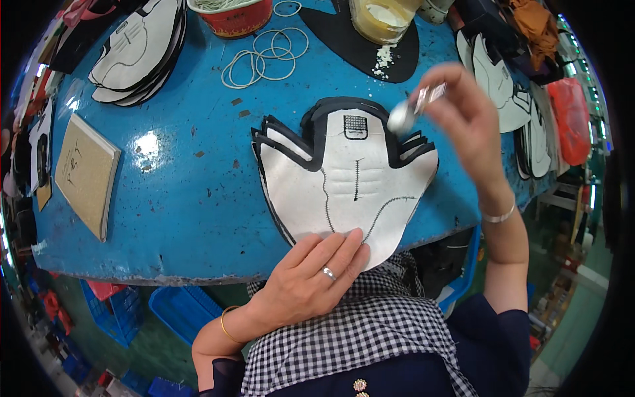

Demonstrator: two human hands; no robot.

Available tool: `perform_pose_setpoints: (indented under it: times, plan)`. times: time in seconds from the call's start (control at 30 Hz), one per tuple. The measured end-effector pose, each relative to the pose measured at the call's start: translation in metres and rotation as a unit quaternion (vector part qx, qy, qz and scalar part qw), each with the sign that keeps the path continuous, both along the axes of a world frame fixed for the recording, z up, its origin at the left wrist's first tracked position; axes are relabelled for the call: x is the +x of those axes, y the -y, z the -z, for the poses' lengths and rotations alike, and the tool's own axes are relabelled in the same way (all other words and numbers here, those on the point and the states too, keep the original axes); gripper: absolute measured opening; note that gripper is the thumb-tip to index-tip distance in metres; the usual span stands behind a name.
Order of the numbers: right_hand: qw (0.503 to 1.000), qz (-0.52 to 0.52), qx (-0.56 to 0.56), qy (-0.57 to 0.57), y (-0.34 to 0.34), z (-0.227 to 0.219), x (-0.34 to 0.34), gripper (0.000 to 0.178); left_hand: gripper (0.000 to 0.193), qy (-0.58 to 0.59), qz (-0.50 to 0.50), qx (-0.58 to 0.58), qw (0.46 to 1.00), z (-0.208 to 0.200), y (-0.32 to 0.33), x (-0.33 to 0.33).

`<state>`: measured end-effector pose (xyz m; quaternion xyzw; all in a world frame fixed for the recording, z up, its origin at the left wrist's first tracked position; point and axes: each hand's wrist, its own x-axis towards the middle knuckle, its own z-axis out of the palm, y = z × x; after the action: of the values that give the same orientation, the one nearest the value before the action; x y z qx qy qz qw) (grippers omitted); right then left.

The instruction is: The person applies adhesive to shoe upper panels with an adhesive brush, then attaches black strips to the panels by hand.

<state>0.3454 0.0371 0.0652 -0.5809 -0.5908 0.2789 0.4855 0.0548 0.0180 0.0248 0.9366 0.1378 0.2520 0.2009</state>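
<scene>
left hand (311,274) lies flat w/ fingers (344,248) stretched out & close together, pressing down on the near edge of the top white shoe-upper piece w/ black trim and black stitch lines (347,185). that piece tops a fanned stack of like pieces, sitting at the near edge of the round blue worktable (178,198), its lower tip hanging a bit over the rim.

right hand (463,112) is raised over the stack's upper right corner, fingers pinched narrow around a small silvery tool w/ a rounded pale tip (410,112); tip is blurred, so can't tell if it touches the piece or hovers just above. silver bangle on the right wrist, gold bangle on the left, ring on a left finger.

on the table's left: tan flat cardboard-coloured pad (86,175). far left: another stack of white and black shoe-upper pieces (139,53). far side: loose pale rubber bands (264,56), just beside a red basket (235,16). behind the main stack: a clear plastic tub w/ whitish stuff (383,16) standing on a black flat piece (360,43), white crumbs near it. right edge: more white and black cut pieces (496,79), and a red plastic bag (569,119) beyond. blue crates (178,311) below the table.
</scene>
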Motion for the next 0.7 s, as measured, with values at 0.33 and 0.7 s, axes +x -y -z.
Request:
perform_pose_setpoints:
  times: [0.33, 0.7]
  plan:
    - [0.958, -0.102, 0.085, 0.253, 0.025, 0.008, -0.050, 0.030, 0.034, -0.007, 0.012, -0.006, 1.000, -0.003, -0.001, 0.001]
    - [0.939, -0.126, 0.110, 0.301, 0.037, 0.003, -0.057, 0.031, 0.033, -0.005, 0.022, 0.026, 0.999, -0.003, -0.004, 0.003]
